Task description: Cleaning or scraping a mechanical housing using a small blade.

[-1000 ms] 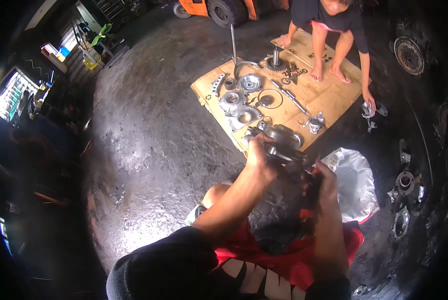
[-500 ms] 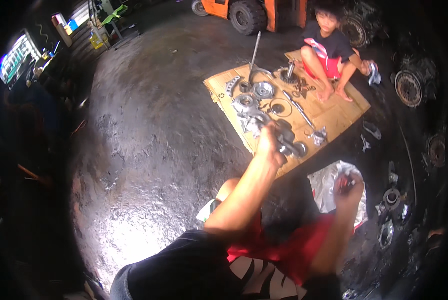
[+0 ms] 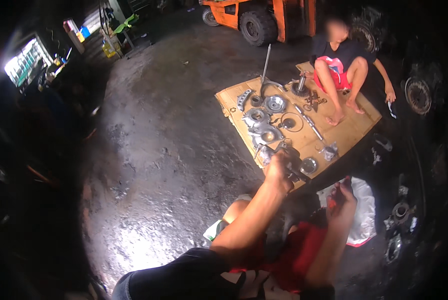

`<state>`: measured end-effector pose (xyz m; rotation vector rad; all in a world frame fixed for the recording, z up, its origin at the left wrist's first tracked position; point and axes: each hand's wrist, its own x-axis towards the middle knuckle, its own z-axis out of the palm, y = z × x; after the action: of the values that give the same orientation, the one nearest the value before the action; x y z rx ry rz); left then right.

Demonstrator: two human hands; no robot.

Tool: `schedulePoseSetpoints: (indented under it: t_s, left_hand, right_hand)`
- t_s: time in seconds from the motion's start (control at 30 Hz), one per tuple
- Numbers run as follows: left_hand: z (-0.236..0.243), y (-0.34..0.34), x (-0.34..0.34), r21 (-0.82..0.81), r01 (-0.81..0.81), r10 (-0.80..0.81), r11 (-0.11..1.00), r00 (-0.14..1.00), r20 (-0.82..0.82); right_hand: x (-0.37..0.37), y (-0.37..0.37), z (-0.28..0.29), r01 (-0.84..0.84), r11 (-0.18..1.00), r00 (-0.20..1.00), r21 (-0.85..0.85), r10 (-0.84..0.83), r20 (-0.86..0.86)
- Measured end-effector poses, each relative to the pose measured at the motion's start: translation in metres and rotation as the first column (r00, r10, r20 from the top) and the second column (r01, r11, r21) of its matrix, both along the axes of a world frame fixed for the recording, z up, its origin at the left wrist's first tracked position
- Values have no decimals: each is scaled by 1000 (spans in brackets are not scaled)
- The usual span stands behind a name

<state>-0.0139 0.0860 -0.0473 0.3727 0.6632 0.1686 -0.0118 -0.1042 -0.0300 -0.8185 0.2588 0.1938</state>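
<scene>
My left hand (image 3: 280, 172) is closed around a grey metal machine part (image 3: 267, 154), held over the near edge of a cardboard sheet (image 3: 228, 108). The fingers hide much of this part. To the right, my right hand (image 3: 345, 199) is raised in front of a silvery-white plastic bag (image 3: 365, 215). Its fingers are curled around something small and reddish, too blurred to name. Just beyond my left hand, a silver metal housing (image 3: 267, 134) lies on the cardboard. A round metal cup-shaped part (image 3: 309, 165) rests by the cardboard's near edge.
Gears, a long shaft (image 3: 309, 121) and a fork with an upright rod (image 3: 267, 65) lie on the cardboard. Another person (image 3: 336, 60) squats on its far right, a small pale thing in one hand. Behind stands an orange forklift (image 3: 279, 20). More metal parts (image 3: 401, 212) lie on the dark floor rightward.
The view has shifted, so the scene sits lower and further right. My right hand has moved leftward across the bag. The other person's arm now reaches outward and down beside the cardboard.
</scene>
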Motion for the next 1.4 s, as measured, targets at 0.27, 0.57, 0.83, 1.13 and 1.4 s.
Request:
schedulePoseSetpoints:
  t_s: [0.27, 0.57, 0.83, 1.13, 1.4]
  left_hand:
    - [-15, -3, -4, 117, 154, -165, 981, 982, 90]
    - [-71, -11, 5, -101, 391, -388, 915, 920, 55]
    - [-160, 7, 37, 292, 477, -499, 829, 867, 0]
    - [-246, 53, 95, 375, 778, -718, 504, 619, -320]
    - [-256, 54, 86, 598, 762, -477, 250, 634, -609]
  right_hand:
    - [-19, 12, 15, -194, 979, 981, 68, 194, 8]
    - [-29, -44, 6, -43, 990, 984, 137, 19, 175]
    - [-18, -145, -93, 107, 891, 993, -440, -117, 4]
    - [2, -95, -248, -160, 614, 987, -773, 105, -120]
    - [27, -31, -308, -100, 610, 966, -786, 249, 71]
